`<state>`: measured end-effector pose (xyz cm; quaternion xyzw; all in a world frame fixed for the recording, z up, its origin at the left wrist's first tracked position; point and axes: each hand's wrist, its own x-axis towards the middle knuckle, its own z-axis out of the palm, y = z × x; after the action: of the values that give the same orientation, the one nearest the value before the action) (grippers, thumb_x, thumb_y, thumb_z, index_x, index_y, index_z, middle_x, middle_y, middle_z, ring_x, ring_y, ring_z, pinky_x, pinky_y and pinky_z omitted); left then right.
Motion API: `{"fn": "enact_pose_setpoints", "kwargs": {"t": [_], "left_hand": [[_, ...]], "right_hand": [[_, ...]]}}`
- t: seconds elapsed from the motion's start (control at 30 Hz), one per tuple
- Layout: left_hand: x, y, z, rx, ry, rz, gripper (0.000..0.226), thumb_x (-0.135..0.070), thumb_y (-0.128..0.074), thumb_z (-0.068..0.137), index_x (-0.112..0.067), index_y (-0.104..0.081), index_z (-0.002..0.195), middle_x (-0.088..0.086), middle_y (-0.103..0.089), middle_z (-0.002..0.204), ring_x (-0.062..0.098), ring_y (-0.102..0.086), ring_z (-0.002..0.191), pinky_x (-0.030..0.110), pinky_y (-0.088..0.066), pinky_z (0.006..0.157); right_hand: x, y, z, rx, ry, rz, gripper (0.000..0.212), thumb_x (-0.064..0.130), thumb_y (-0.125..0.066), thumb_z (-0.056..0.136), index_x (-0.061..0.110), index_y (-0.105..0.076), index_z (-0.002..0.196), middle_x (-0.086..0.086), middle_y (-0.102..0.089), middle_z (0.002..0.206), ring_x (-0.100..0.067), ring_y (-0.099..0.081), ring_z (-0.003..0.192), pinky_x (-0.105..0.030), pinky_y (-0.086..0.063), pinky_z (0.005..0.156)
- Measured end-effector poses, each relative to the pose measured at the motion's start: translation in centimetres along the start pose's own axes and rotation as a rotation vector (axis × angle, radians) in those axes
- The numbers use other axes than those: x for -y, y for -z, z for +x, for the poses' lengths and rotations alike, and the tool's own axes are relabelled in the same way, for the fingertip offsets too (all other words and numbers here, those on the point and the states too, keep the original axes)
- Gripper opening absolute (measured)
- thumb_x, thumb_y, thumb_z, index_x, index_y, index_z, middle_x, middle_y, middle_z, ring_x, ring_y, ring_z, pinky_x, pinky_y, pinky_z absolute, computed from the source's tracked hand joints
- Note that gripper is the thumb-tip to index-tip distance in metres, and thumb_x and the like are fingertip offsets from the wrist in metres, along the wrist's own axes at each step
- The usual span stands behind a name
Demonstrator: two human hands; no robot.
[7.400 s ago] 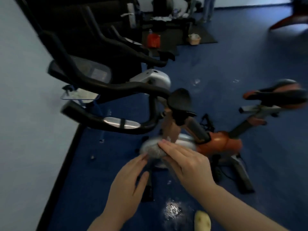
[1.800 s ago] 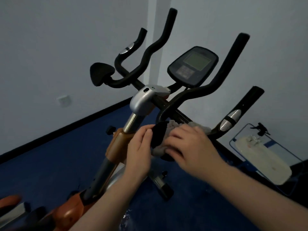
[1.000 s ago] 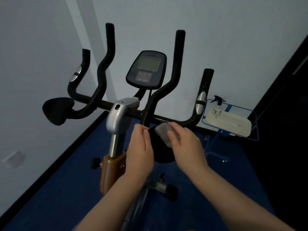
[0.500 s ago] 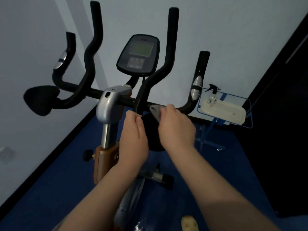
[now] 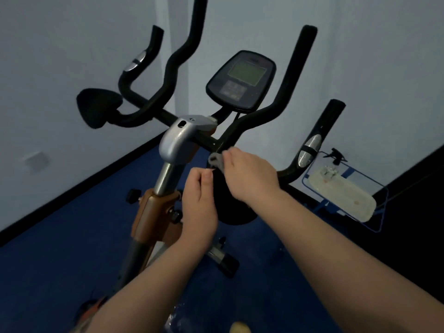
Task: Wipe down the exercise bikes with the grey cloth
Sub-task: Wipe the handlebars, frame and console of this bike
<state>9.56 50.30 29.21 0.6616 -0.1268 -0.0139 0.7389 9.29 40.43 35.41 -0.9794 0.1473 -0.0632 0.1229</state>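
An exercise bike [image 5: 177,143] with black handlebars, a silver stem cap and an orange-brown post stands in front of me. Its console [image 5: 240,80] sits at the top centre. My right hand [image 5: 247,176] grips the grey cloth [image 5: 217,161], bunched small, against the handlebar crossbar just right of the stem. Only a corner of the cloth shows past my fingers. My left hand [image 5: 199,203] is curled beside the black elbow pad [image 5: 230,207] below the bar, fingertips touching its edge. Whether it grips the pad is unclear.
A blue wire rack [image 5: 346,188] with a white tray and a spray bottle [image 5: 335,156] stands at the right by the wall. The left elbow pad [image 5: 98,106] juts out at the left. Grey walls meet in a corner behind the bike; the floor is blue.
My right hand has slid the cloth up from the elbow pad onto the crossbar. The left hand has dropped slightly and curled. The view has shifted right.
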Motion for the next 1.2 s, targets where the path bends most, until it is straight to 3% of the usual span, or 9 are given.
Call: {"fn": "enact_pose_setpoints", "kwargs": {"t": [0.1, 0.2, 0.43, 0.67, 0.77, 0.87, 1.0, 1.1, 1.2], "left_hand": [[-0.4, -0.7, -0.3, -0.091, -0.008, 0.023, 0.025, -0.029, -0.039, 0.099, -0.015, -0.051, 0.082, 0.009, -0.052, 0.08, 0.016, -0.049, 0.072, 0.041, -0.044, 0.07], [-0.5, -0.7, -0.3, -0.109, -0.068, 0.086, 0.027, -0.03, -0.04, 0.097, -0.011, -0.052, 0.082, 0.014, -0.053, 0.08, 0.018, -0.048, 0.072, 0.045, -0.045, 0.069], [0.0, 0.2, 0.2, -0.049, -0.148, 0.188, 0.021, -0.021, -0.044, 0.099, -0.019, -0.05, 0.079, -0.015, -0.054, 0.071, -0.004, -0.05, 0.065, 0.011, -0.042, 0.062], [-0.6, 2.2, 1.1, 0.163, -0.193, 0.218, 0.021, -0.015, -0.046, 0.1, -0.014, -0.048, 0.079, -0.021, -0.051, 0.066, -0.005, -0.047, 0.06, 0.009, -0.04, 0.058], [-1.1, 3.3, 2.1, 0.284, -0.137, 0.185, 0.022, -0.018, -0.049, 0.099, -0.007, -0.051, 0.08, -0.014, -0.048, 0.064, -0.002, -0.044, 0.06, 0.012, -0.04, 0.058], [-1.6, 3.7, 2.6, 0.304, 0.011, 0.034, 0.024, -0.016, -0.053, 0.096, 0.001, -0.053, 0.079, -0.004, -0.05, 0.063, 0.005, -0.047, 0.06, 0.017, -0.042, 0.058], [-1.5, 3.2, 2.4, 0.209, 0.248, -0.087, 0.028, -0.014, -0.045, 0.098, -0.011, -0.061, 0.075, 0.001, -0.064, 0.071, 0.014, -0.059, 0.071, 0.027, -0.046, 0.065], [-1.1, 3.4, 2.0, 0.177, 0.281, -0.114, 0.038, -0.017, -0.038, 0.1, -0.019, -0.066, 0.074, -0.001, -0.068, 0.073, 0.012, -0.063, 0.072, 0.025, -0.049, 0.06], [-1.0, 3.4, 1.7, 0.156, 0.276, -0.113, 0.037, -0.019, -0.038, 0.1, -0.021, -0.065, 0.075, -0.005, -0.069, 0.071, 0.005, -0.064, 0.066, 0.017, -0.049, 0.055]], "right_hand": [[0.4, 0.1, 0.5, 0.03, 0.11, 0.036, 0.028, 0.033, -0.025, 0.101, 0.022, -0.047, 0.087, -0.005, -0.063, 0.09, -0.027, -0.059, 0.081, -0.041, -0.046, 0.068], [-0.8, -0.7, -0.7, -0.029, 0.09, 0.07, 0.031, 0.038, -0.021, 0.102, 0.022, -0.046, 0.092, -0.001, -0.059, 0.086, -0.023, -0.058, 0.078, -0.037, -0.042, 0.063], [-1.4, -1.8, -4.6, -0.193, -0.149, 0.115, 0.028, 0.032, -0.024, 0.103, 0.015, -0.045, 0.111, -0.008, -0.06, 0.103, -0.021, -0.053, 0.077, -0.031, -0.032, 0.055], [-0.5, -1.9, -9.6, -0.213, -0.303, 0.147, 0.024, 0.037, -0.025, 0.1, 0.019, -0.039, 0.107, 0.004, -0.054, 0.091, -0.009, -0.045, 0.064, -0.018, -0.022, 0.045], [-1.6, 0.4, -10.4, -0.302, -0.267, 0.298, 0.021, 0.045, -0.029, 0.095, 0.027, -0.04, 0.092, 0.01, -0.051, 0.079, -0.002, -0.047, 0.064, -0.02, -0.031, 0.048], [-1.7, 1.8, -7.5, -0.515, -0.084, 0.289, 0.012, 0.034, -0.048, 0.094, 0.025, -0.054, 0.1, 0.007, -0.05, 0.098, -0.003, -0.047, 0.079, -0.015, -0.04, 0.063], [0.5, -0.9, -6.3, -0.37, 0.178, 0.04, 0.02, 0.015, -0.07, 0.079, 0.018, -0.065, 0.098, -0.001, -0.061, 0.099, -0.02, -0.056, 0.092, -0.035, -0.047, 0.078], [-1.9, -1.3, -7.1, -0.267, 0.407, -0.075, 0.02, 0.012, -0.071, 0.073, 0.019, -0.063, 0.09, 0.001, -0.061, 0.09, -0.02, -0.055, 0.086, -0.032, -0.042, 0.075], [-0.8, -0.2, -5.5, -0.277, 0.243, 0.021, 0.014, 0.019, -0.064, 0.076, 0.021, -0.06, 0.09, 0.003, -0.059, 0.089, -0.02, -0.052, 0.086, -0.037, -0.043, 0.072]]}}
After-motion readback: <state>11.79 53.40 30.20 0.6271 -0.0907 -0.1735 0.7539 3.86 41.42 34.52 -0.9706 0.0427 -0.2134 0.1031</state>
